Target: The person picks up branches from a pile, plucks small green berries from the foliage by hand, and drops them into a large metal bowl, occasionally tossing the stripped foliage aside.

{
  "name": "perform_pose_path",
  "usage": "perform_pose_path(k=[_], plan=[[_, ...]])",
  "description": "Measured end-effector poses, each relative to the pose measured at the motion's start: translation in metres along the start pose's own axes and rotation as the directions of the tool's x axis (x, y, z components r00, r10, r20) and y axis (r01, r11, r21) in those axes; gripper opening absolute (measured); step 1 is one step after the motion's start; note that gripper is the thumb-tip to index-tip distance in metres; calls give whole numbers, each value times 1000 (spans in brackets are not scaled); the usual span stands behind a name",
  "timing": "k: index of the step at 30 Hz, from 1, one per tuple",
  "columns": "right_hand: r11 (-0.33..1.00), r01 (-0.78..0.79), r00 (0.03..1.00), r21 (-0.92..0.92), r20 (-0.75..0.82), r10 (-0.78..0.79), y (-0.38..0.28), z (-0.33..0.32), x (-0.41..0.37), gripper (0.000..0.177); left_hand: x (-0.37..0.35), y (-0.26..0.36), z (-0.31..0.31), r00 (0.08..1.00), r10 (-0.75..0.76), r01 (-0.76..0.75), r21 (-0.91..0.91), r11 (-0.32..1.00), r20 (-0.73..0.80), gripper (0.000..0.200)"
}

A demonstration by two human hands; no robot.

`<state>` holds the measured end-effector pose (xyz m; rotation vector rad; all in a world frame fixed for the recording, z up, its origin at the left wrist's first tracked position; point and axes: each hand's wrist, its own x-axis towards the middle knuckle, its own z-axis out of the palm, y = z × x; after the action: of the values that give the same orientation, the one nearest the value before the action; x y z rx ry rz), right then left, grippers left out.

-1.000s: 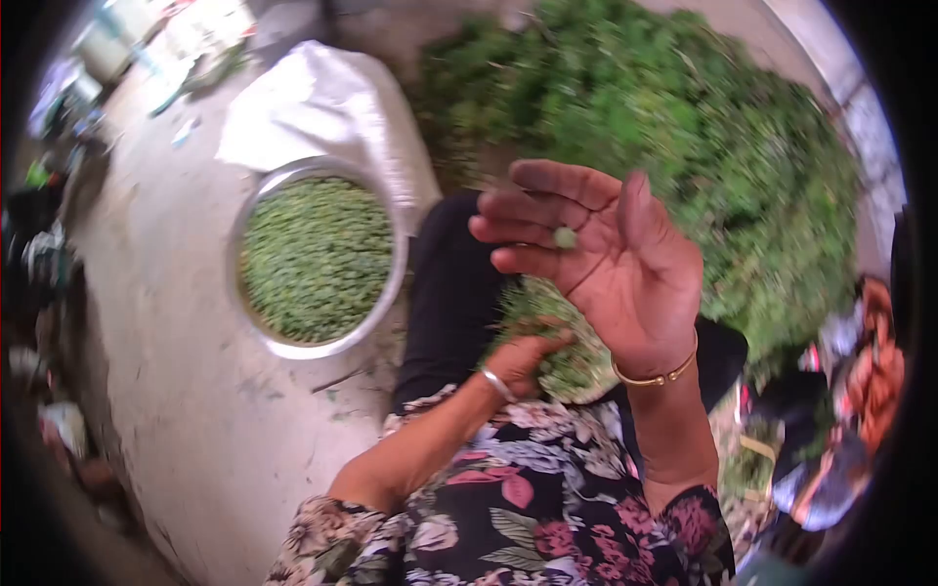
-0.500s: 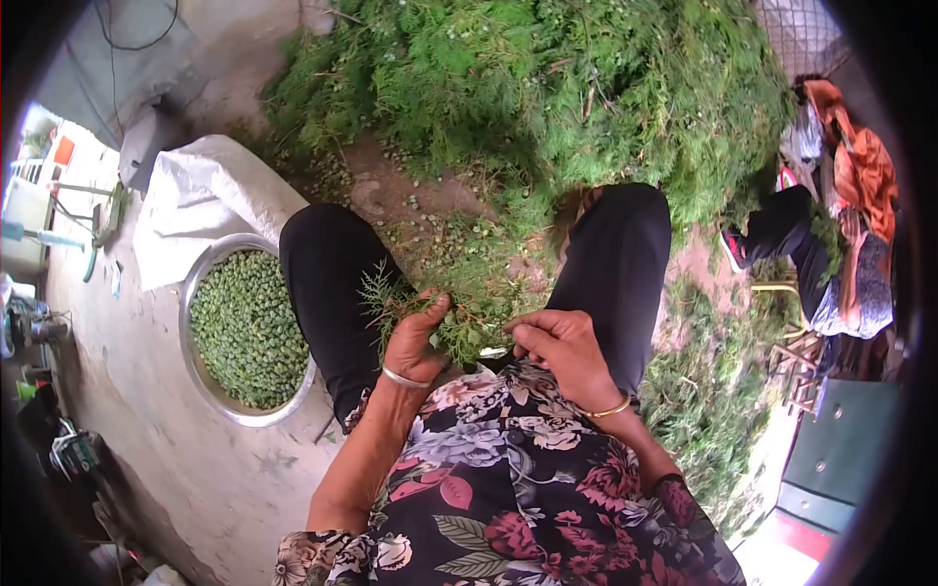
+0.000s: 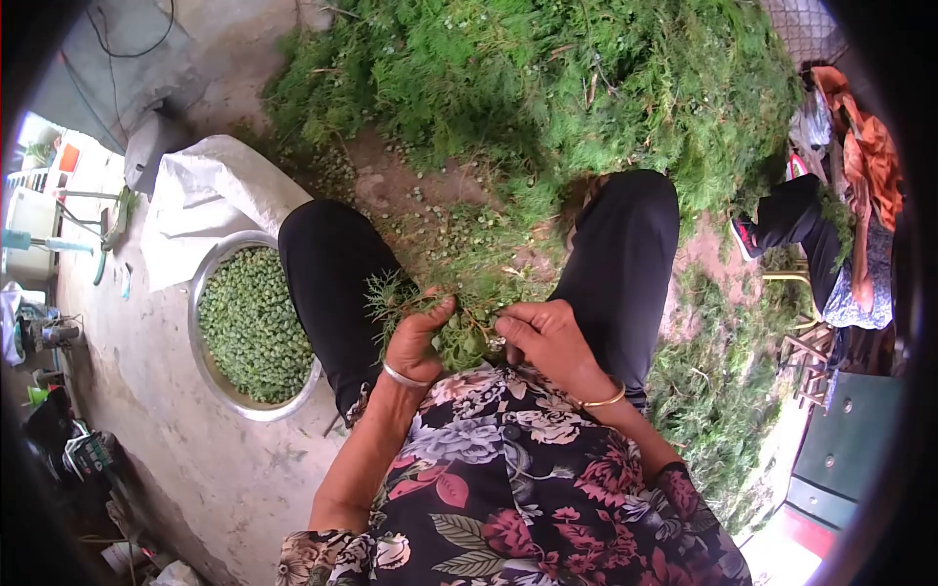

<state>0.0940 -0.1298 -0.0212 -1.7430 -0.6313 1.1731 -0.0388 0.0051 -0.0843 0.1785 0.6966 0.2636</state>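
Note:
My left hand (image 3: 415,344), with a silver bangle at the wrist, is closed around a green leafy sprig (image 3: 389,299) above my lap. To its right, my right hand (image 3: 549,337), with a gold bangle, has thumb and forefinger pinched at the right side of the sprig. Whatever lies between those fingertips is too small to make out. On the floor at the left stands a metal basin (image 3: 234,402) holding many small green cones (image 3: 252,327).
A big heap of green branches (image 3: 567,88) lies beyond my knees. A white sack (image 3: 200,195) is behind the basin. Loose greenery (image 3: 718,391) covers the floor at the right. Another person (image 3: 860,283) sits at the right edge, beside a dark green box (image 3: 845,435).
My right hand has moved slightly left and up, so its fingertips now meet the sprig. My left hand keeps its hold. The view has shifted a little.

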Motion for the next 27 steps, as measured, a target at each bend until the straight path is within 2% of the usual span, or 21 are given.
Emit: perform_pose_path(k=[2, 4, 6, 8, 9, 11, 12, 13, 14, 15, 19, 20, 21, 22, 23, 24, 25, 26, 27], plan=[[979, 76, 997, 191, -36, -70, 0, 0, 0, 17, -1, -1, 0, 1000, 12, -12, 19, 1000, 7, 27], [965, 61, 998, 254, -28, -56, 0, -1, -1, 16, -3, 0, 5, 996, -13, 9, 42, 999, 91, 26], [948, 49, 999, 315, -21, -44, 4, 1, -2, 15, -3, -2, 7, 998, -4, 0, 60, 998, 69, 26], [981, 193, 949, -13, -251, -190, 15, 10, 0, 14, -4, -4, 10, 999, 6, -9, 79, 997, 45, 25], [981, 193, 949, -13, -252, -190, 15, 12, 0, 14, -5, -6, 12, 999, -4, 2, 54, 999, 45, 25], [872, 239, 808, -427, -411, -422, 15, 13, 3, 16, -8, -8, 12, 999, -17, 15, 32, 999, 44, 24], [819, 218, 780, -530, -409, -473, 16, 8, 6, 16, -9, -8, 11, 997, -33, 31, 29, 999, 71, 23], [821, 216, 779, -529, -413, -472, 15, 6, 4, 16, -10, -7, 10, 994, -50, 47, 27, 999, 97, 22], [938, 195, 851, -287, -425, -307, 11, 4, 2, 15, -10, -7, 11, 994, -51, 49, 29, 998, 96, 22], [990, 142, 910, -28, -389, -141, 8, 3, 0, 14, -11, -7, 11, 995, -54, 50, 44, 998, 86, 21], [973, 221, 851, -69, -475, -227, 26, 3, 1, 10, -12, -11, 18, 994, -101, 97, 105, 990, 35, 19], [974, 135, 892, 183, -451, -39, 22, -1, 0, 8, -9, -11, 16, 994, -103, 99, 108, 989, 39, 19], [906, 34, 916, 421, -377, 140, 19, -4, -1, 7, -6, -11, 12, 992, -98, 96, 27, 995, 74, 17], [911, 96, 865, 400, -486, 122, 17, -6, -1, 6, -5, -11, 9, 990, -89, 96, -57, 994, 106, 16], [915, 155, 801, 372, -589, 104, 16, -9, 0, 7, -7, -10, 6, 990, -90, 97, -56, 994, 105, 16], [832, 107, 844, 545, -492, 214, 18, -21, -2, 10, -12, -7, 11, 998, -47, 52, -127, 991, 41, 16], [831, 106, 845, 546, -490, 214, 19, -23, -2, 10, -15, -4, 13, 1000, -5, 0, -195, 981, -28, 15], [819, 64, 882, 570, -417, 221, 17, -22, -4, 9, -13, -2, 4, 996, -9, 32, -282, 959, 83, 13], [805, 23, 911, 593, -343, 227, 14, -21, -7, 11, -12, -2, 1, 997, -7, 29, -280, 960, 78, 13]])
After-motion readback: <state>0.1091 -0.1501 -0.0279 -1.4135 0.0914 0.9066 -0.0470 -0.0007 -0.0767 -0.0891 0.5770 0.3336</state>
